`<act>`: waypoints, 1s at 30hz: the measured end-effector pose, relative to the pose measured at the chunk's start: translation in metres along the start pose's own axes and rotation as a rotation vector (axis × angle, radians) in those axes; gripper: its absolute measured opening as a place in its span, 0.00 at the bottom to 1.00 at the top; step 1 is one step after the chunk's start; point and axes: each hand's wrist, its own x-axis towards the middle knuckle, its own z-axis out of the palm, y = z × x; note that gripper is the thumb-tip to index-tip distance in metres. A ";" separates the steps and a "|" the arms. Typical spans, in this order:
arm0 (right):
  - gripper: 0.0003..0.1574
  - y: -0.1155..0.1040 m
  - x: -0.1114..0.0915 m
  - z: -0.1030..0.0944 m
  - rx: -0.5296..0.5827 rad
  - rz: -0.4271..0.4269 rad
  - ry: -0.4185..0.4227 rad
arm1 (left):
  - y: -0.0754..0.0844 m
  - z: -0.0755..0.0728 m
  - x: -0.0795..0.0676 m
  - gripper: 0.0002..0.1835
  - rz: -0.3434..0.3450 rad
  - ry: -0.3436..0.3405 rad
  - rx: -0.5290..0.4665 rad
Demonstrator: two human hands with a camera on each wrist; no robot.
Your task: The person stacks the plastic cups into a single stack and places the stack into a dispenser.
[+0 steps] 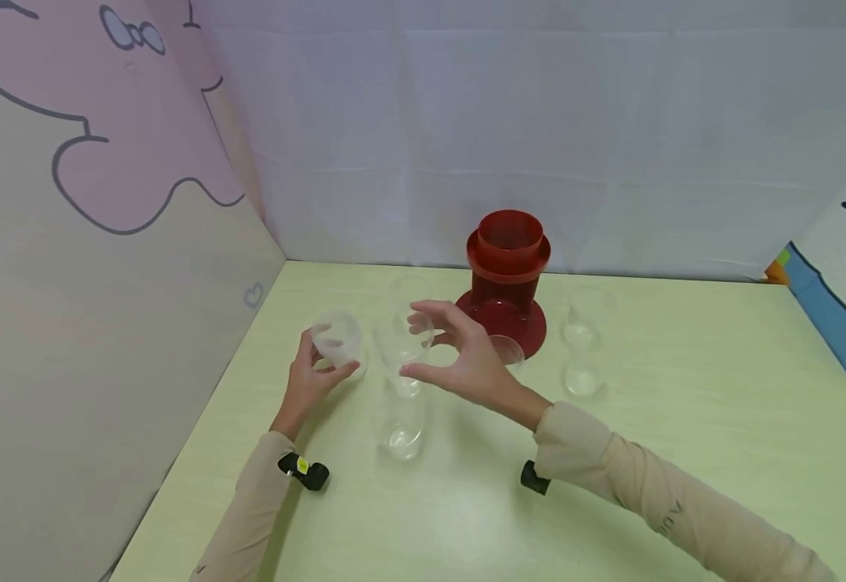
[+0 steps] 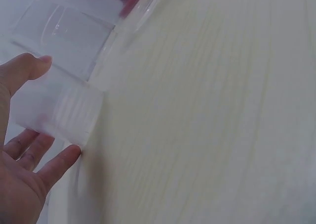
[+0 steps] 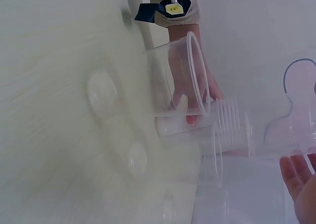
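Cartoon wall (image 1: pixel 139 145) at far left. Next, left hand (image 1: pixel 309 384) on frosted cup (image 1: pixel 343 331): thumb one side, fingers other side, curled round, partly spread, gripping. Ribs along one end in wrist views. Cup near left edge of table (image 1: pixel 684 469); contact with table not clear. Beige sleeve (image 1: pixel 248 501) behind, black camera (image 1: pixel 305 470) strapped on. Just to the right, near clear cup (image 1: pixel 402 424) upright on table, closer to the body; far clear cup (image 1: pixel 410 284) beyond. Between these, held clear cup (image 1: pixel 393 339) in right hand (image 1: pixel 466 360): thumb in front, fingers behind, wide C-shape curved round it. Low clear cup (image 1: pixel 507 349) just past right hand, mostly hidden. Red cups (image 1: pixel 506 250) behind, one nested in another, wide red disc (image 1: pixel 532 330) at the foot. Farther right, clear cup pair (image 1: pixel 584 368), faint outlines, well apart from both hands.
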 end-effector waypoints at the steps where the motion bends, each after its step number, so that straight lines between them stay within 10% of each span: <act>1: 0.42 0.000 0.001 0.001 0.002 0.000 -0.003 | 0.001 0.000 0.000 0.42 -0.004 0.003 0.004; 20: 0.42 0.018 0.026 0.011 0.005 0.004 -0.036 | 0.001 -0.001 -0.001 0.42 -0.016 -0.014 0.004; 30: 0.42 0.038 0.039 0.016 0.000 0.003 -0.046 | -0.024 0.001 0.008 0.43 -0.003 -0.007 0.005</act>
